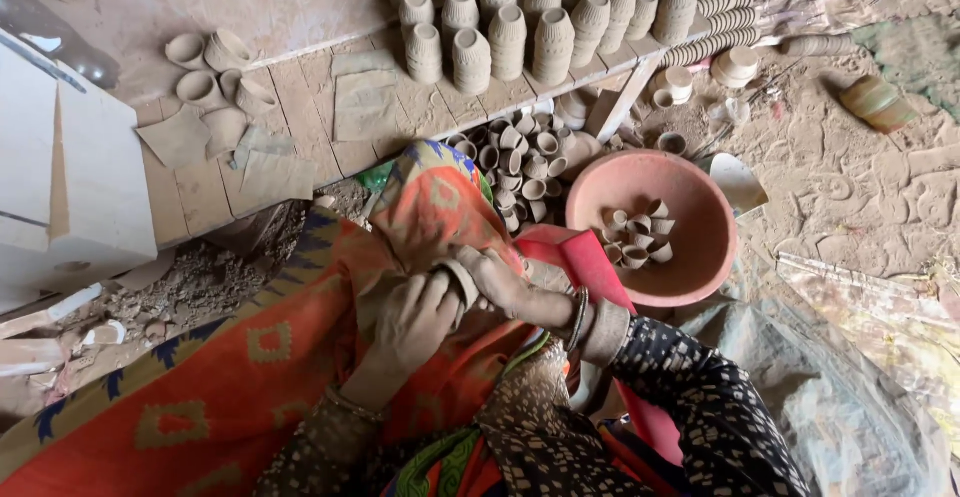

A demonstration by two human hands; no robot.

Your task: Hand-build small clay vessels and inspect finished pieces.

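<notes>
Head view, hands: left hand (415, 322) and right hand (500, 282) pressed around a small clay cup (462, 279), fingers curled, over the lap.
Cup location: between both palms, at 6 o'clock from the pile of cups (520, 162).
Risk, cup: likely soft; a hard squeeze could deform it.
Risk, surroundings: pink bowl (690, 247) at 3 o'clock; an elbow swing could knock it.
Risk, bench (300, 107): stacked cups (530, 27) near the edge could topple.

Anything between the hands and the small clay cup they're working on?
Nothing visible. The left hand and right hand both already grip the small unfired clay cup directly over the orange patterned cloth on the lap; fingers hide most of it.
</notes>
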